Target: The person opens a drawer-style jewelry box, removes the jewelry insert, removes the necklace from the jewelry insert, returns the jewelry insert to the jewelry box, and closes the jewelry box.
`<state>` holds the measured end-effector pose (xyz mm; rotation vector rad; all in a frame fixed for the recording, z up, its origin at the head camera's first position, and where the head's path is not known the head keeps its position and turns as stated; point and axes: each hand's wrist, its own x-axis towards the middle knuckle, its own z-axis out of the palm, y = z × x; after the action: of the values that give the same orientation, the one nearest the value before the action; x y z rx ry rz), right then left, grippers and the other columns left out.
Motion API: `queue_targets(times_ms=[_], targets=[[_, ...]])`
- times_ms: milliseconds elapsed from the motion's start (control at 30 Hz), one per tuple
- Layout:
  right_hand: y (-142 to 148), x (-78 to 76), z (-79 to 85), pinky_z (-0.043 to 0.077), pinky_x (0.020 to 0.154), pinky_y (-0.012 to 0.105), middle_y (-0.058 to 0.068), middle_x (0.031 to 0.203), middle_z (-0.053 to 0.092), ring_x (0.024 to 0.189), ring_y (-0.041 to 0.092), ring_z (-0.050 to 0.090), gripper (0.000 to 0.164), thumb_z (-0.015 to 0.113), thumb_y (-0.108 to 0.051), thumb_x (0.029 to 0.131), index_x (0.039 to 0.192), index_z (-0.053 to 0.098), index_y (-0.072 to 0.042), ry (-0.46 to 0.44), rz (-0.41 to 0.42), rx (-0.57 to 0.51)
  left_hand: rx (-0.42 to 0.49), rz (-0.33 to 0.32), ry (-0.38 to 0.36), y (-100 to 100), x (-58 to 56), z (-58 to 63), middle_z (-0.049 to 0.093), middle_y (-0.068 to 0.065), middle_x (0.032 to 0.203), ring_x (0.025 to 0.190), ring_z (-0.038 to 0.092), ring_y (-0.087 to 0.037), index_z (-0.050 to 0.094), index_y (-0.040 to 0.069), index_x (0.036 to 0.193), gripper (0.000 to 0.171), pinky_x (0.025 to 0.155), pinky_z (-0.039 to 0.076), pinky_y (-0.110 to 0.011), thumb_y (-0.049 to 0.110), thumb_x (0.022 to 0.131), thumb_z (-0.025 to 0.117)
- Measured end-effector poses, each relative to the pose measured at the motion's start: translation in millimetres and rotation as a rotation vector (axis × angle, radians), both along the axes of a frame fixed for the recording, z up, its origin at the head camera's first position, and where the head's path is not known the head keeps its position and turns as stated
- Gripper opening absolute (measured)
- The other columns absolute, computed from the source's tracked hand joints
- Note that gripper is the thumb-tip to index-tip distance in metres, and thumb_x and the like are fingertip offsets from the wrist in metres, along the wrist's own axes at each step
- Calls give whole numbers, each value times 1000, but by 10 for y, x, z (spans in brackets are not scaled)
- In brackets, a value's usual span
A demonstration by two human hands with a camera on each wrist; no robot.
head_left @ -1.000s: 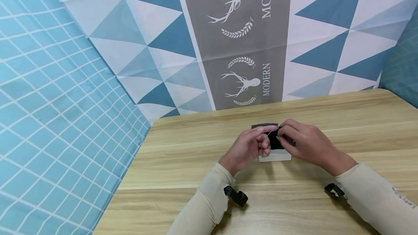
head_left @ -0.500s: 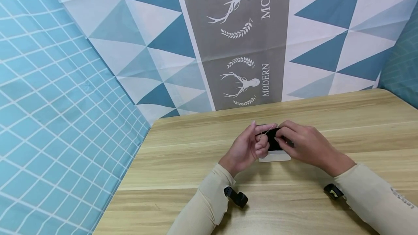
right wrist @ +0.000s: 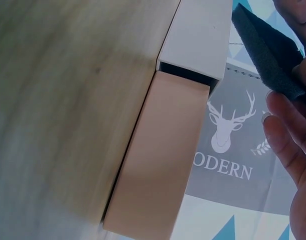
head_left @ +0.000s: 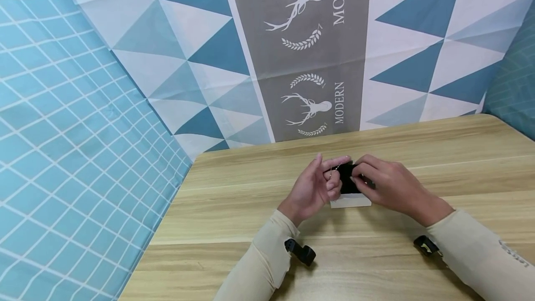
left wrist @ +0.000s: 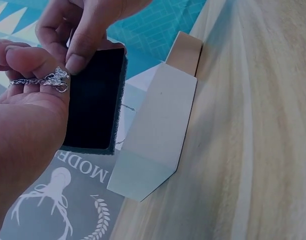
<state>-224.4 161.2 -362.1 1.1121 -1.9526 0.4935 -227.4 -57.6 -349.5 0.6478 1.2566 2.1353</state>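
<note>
My left hand (head_left: 311,189) holds a silver necklace chain (left wrist: 28,81), which runs across its fingers. A glittering butterfly pendant (left wrist: 56,77) lies against the fingers in the left wrist view. In the head view, the index finger points right while the other fingers curl in. My right hand (head_left: 386,180) grips a black foam pad (left wrist: 95,100), its thumb on the dark face and fingertips underneath. The pad is held up between both hands, tilted. Thin chain strands show beyond its edge in the left wrist view. Part of the chain is hidden by fingers and pad.
Just below the hands sits a small box on the wooden table (head_left: 234,226): a white sleeve (left wrist: 155,115) with a pinkish-tan inner part (right wrist: 158,150) sticking out. A patterned cloth (head_left: 200,55) hangs behind the table, and a blue checked cloth (head_left: 83,129) on the left.
The left hand has shifted slightly left and its thumb has lifted away from the index finger. More of the pad shows between the hands. The right hand keeps its grip, almost still.
</note>
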Motion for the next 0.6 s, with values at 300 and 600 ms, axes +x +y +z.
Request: queue_targets(times_ms=[300,600], targets=[[-15,-6,-7,51,52,31,1,92,64,66,11,62,34,44,-30,103,88,66,-9,9,1,-12,0,-7,15,-29,0,17,42,8,64,59,40,-7,37,0,152,79,59,35,-20,63,103,30],[-12,8,-6,51,52,31,1,92,64,66,12,61,33,44,-30,102,89,65,-9,-12,-10,7,13,-28,10,-17,-5,29,43,8,66,60,39,-8,34,4,154,79,60,34,-21,64,103,30]])
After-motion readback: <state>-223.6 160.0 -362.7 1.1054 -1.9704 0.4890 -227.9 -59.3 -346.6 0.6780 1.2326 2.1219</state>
